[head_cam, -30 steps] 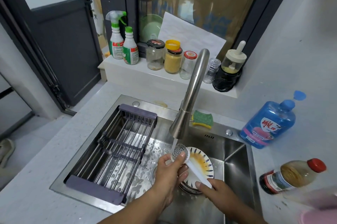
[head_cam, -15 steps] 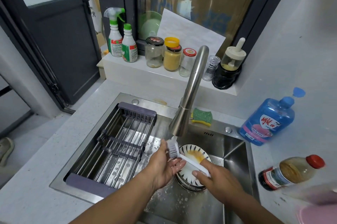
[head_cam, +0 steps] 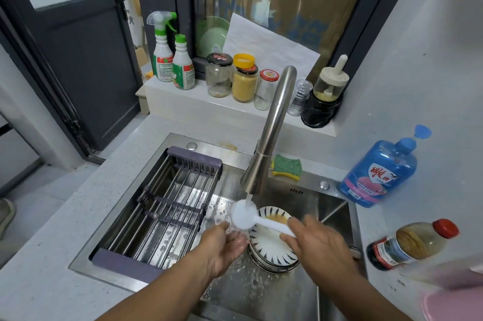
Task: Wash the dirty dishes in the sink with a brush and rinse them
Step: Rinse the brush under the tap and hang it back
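- A pale speckled worktop (head_cam: pixel 65 216) is seen around a steel sink (head_cam: pixel 308 182); a blue detergent bottle (head_cam: pixel 379 174) stands on it at the right, and a brown bottle with a red cap (head_cam: pixel 413 242) lies on its side nearer the camera
- A purple-ended drying rack (head_cam: pixel 167 205) is laid across the left half of the sink
- A steel faucet (head_cam: pixel 271 132) is angled over the basin, and water is running from its spout
- A stack of plates (head_cam: pixel 269 247) rests in the sink under the right side of the faucet; the top plate is marked with a yellow-brown stain
- The right hand (head_cam: pixel 318 244) is clamped on the handle of a white brush (head_cam: pixel 254 220), whose round head is held in the water stream just above and left of the plates
- The left hand (head_cam: pixel 222 250) is held apart, palm up, with fingers relaxed under the brush head, wet and gripping nothing
- A green and yellow sponge (head_cam: pixel 287 167) is set on the sink's back rim, behind the faucet
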{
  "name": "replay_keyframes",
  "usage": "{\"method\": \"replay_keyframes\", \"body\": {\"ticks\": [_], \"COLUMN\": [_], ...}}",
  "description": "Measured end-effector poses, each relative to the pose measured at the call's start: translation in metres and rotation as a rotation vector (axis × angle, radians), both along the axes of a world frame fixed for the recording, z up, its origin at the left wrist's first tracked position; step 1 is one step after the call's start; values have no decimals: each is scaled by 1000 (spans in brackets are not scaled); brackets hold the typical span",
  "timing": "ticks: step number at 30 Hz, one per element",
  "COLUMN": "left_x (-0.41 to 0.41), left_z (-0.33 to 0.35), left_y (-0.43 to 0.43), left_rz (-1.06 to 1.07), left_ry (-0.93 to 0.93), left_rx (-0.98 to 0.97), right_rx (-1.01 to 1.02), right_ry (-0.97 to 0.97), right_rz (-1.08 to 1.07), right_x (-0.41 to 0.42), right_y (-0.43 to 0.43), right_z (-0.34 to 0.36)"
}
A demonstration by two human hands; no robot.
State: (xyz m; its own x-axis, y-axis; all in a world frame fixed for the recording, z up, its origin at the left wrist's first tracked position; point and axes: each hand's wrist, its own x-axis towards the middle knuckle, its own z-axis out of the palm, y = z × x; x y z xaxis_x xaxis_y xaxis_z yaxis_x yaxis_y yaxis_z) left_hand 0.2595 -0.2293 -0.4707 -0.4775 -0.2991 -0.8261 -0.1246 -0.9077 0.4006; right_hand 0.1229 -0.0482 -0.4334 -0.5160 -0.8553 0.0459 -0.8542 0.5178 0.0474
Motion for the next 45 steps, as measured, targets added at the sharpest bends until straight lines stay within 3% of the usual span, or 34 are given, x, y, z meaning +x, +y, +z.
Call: {"method": "replay_keyframes", "body": {"ticks": [6,10,14,17,27,32,39,43,45], "left_x": [12,16,15,10,-4,-7,-9,-3,1], "left_z": [5,-1,-2,-3,-1,8,18,13,8], "left_y": [-13,-34,-37,-29,-16,-17,-17,-30,-37], "left_rz": [-25,2,-42,-75,-179,-138,-186,-201,-245], "left_ry": [-216,-298,-271,-236,-132,26,105,43,-57], "left_rx": [-193,-277,-294,-272,-193,-115,-128,-159,-255], "right_rx": [179,533,442,519,313,223,81,111,175], "right_ry": [-257,-253,-306,-306,-396,-717,-818,-782,-634], "right_rz": [18,74,33,32,-1,-14,-132,-68,-27], "right_x": [26,40,34,30,-12,-34,-24,-11,-9], "right_y": [-13,-6,-1,-5,-27,-19,-2,-9,-12], "right_z": [-5,-21,-30,-30,11,9,-15,-8,-6]}}
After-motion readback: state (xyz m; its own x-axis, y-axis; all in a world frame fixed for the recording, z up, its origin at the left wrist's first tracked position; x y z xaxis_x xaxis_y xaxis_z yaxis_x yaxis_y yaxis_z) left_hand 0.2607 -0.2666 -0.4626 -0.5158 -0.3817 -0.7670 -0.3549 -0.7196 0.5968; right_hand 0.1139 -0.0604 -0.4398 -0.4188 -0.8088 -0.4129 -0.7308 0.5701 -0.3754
